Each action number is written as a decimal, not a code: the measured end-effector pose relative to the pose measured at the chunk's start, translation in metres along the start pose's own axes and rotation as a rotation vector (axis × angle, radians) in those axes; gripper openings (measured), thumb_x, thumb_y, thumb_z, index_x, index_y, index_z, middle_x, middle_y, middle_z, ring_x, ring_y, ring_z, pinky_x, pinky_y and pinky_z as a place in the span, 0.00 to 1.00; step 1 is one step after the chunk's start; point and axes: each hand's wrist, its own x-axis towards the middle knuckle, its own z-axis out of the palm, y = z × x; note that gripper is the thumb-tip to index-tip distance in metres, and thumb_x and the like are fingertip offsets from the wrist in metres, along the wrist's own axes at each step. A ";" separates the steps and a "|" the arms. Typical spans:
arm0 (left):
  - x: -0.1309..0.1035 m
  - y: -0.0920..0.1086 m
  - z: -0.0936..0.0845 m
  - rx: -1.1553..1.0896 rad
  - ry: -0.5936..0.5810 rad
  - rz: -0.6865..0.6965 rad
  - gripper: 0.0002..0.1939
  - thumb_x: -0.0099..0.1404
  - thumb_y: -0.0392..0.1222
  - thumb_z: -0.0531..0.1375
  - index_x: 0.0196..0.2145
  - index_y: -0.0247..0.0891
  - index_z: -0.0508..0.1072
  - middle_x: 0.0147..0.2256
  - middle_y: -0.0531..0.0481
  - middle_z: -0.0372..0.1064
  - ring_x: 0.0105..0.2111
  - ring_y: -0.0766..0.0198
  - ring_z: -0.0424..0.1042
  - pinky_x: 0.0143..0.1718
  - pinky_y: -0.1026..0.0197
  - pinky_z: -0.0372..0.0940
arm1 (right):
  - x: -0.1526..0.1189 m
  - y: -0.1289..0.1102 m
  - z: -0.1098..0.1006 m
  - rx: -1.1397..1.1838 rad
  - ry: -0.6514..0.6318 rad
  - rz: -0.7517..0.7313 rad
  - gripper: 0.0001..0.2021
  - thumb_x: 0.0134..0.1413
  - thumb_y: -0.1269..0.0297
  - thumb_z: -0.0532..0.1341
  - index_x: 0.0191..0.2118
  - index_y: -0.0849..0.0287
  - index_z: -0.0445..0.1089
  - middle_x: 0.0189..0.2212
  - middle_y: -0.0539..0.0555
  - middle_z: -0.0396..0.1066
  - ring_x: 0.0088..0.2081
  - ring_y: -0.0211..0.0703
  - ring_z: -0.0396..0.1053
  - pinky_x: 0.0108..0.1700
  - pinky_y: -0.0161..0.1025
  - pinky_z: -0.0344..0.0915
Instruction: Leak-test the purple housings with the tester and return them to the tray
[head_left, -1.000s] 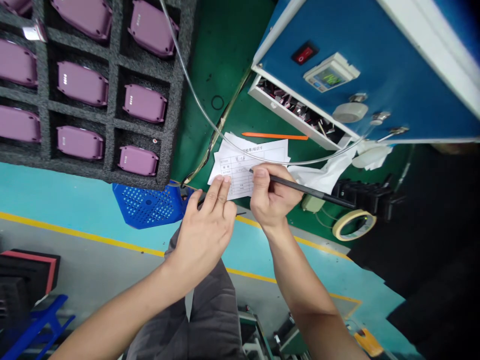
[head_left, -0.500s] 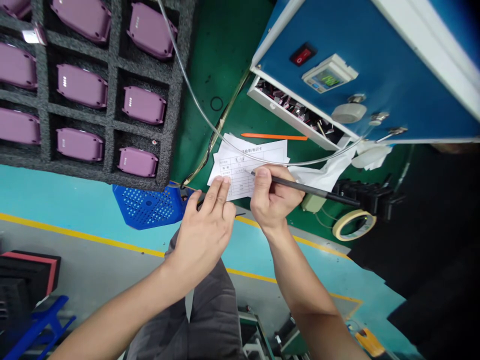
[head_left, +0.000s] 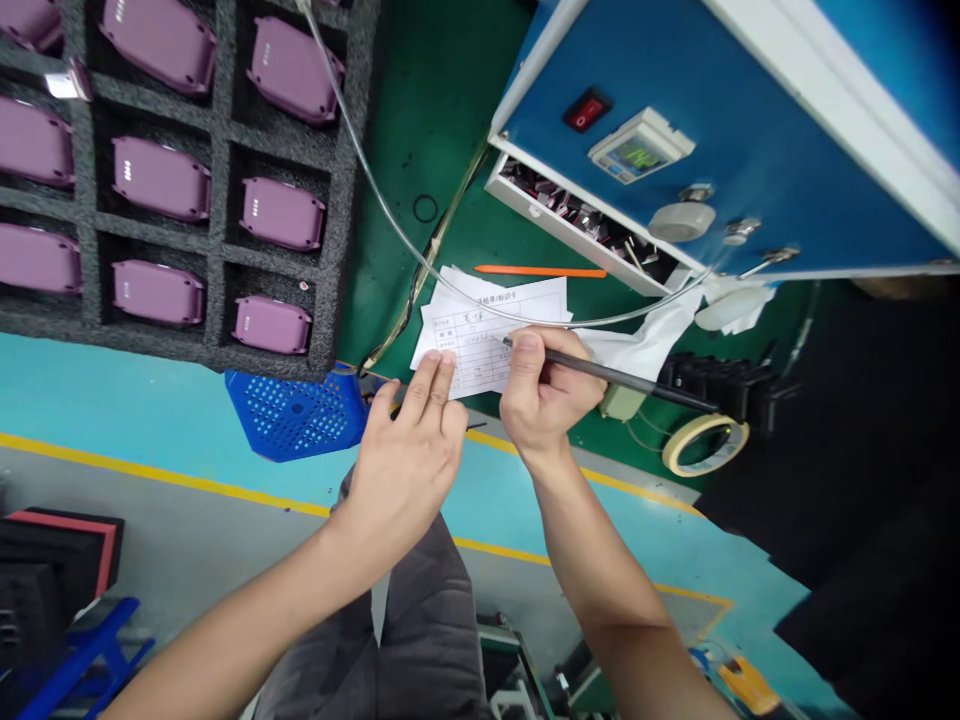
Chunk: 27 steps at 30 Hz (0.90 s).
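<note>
A printed form card with handwriting in its upper rows lies on other white papers at the edge of the green bench. My left hand is open, its fingertips resting flat on the card's lower left corner. In my right hand is a long dark pen, pinched between thumb and fingers. The pen's tip touches or hovers just over a written row; I cannot tell which. A clear tube passes across the top of the card.
Left stands a black foam tray holding purple watch-shaped cases. A blue machine with a white drawer of small parts is at right. An orange stick, a tape roll and a blue stool are nearby.
More handwriting shows in the row at the pen tip. My right hand keeps its grip, and my left stays on the card. The whole view has shifted slightly.
</note>
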 end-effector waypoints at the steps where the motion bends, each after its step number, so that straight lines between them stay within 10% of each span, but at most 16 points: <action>1: 0.000 0.000 0.000 -0.001 0.001 0.001 0.10 0.67 0.32 0.56 0.44 0.30 0.74 0.66 0.27 0.57 0.67 0.42 0.59 0.54 0.40 0.65 | 0.000 0.000 0.000 0.003 -0.001 0.004 0.08 0.65 0.70 0.58 0.34 0.57 0.72 0.27 0.49 0.73 0.30 0.39 0.73 0.35 0.37 0.69; 27: -0.002 -0.003 -0.001 0.000 -0.001 0.001 0.08 0.68 0.33 0.56 0.43 0.31 0.74 0.66 0.29 0.58 0.67 0.43 0.58 0.55 0.40 0.64 | -0.006 0.004 0.001 0.079 0.072 0.137 0.10 0.69 0.62 0.56 0.35 0.56 0.71 0.26 0.49 0.69 0.30 0.41 0.72 0.35 0.41 0.68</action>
